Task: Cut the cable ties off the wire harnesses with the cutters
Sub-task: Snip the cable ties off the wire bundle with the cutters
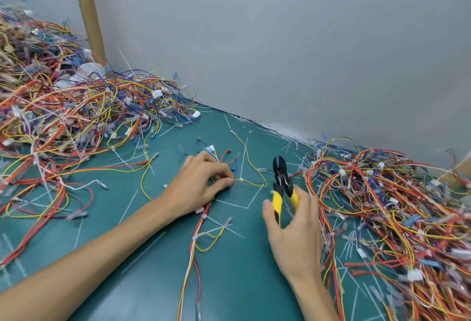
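Head view: the left fingers [225, 180] pinch a harness [197, 234] of red, yellow and white wires. Thumb and forefinger close on it just left of a white tie [241, 180], whose thin tail points away from the person across the mat. From the pinch the harness passes under the left hand [201, 183] and runs toward the person to the lower edge of the view. Two more ties [204, 216] sit on it just below the wrist. A yellow wire leaves the tie to the right and loops close to the cutters.

The right fingers [304, 194] and thumb curl round the yellow handles of the cutters [281, 180], the thumb on the left handle and the fingers on the right one. The black head points away from the person, its jaws a little apart with nothing between them. The cutters stand near the tie on its right, not touching it. Whether the right hand [293, 234] rests on the mat cannot be told.

The green mat [142, 269] is strewn with white scraps [230, 203] of cut ties. A left pile [51, 106] and a right pile [382, 206] of tangled harnesses flank the hands. Behind them rises a grey wall [280, 40], with a brown post [88, 15] at its left.
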`<state>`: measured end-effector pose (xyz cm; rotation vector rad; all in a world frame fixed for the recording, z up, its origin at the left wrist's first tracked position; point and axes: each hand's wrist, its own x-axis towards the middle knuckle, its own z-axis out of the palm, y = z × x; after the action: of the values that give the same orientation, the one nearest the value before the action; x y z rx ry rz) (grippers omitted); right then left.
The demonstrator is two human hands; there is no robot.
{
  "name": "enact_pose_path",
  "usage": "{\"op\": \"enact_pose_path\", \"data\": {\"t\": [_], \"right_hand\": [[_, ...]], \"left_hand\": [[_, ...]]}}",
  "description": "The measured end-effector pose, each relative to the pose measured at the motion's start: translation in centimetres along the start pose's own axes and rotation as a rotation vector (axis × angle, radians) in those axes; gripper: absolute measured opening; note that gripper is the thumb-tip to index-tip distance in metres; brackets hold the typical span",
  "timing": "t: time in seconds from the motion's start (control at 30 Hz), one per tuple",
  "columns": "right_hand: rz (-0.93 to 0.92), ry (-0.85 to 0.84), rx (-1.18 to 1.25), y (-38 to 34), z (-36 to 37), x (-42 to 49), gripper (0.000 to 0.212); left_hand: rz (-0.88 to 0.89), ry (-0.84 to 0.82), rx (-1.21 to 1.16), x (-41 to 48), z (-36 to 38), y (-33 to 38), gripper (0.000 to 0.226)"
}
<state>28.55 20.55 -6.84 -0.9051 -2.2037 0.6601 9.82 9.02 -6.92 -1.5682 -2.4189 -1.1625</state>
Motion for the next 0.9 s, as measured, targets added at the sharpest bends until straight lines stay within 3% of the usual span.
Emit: {"op": "enact_pose_path", "data": {"t": [0.1,0.27,0.53,0.9], "right_hand": [[0.054,0.055,-0.099,-0.1,-0.2,0.0,0.053],[-0.069,0.129,-0.176,0.2,-0.2,-0.4,0.049],[-0.02,0.029,-0.158,-0.1,-0.4,-0.7,0.047],[-0.021,0.034,-0.21,-0.5,-0.5,-1.0,0.043]], "left_hand": [[0.068,-0.029,0.037,0.0,-0.2,0.4,0.009],[0.142,0.034,0.106,-0.6,-0.3,1.0,0.007],[0.224,0.045,0.105,-0.8,-0.2,1.2,0.005],[0.189,0.08,0.089,-1.1,-0.4,1.7,0.004]]}}
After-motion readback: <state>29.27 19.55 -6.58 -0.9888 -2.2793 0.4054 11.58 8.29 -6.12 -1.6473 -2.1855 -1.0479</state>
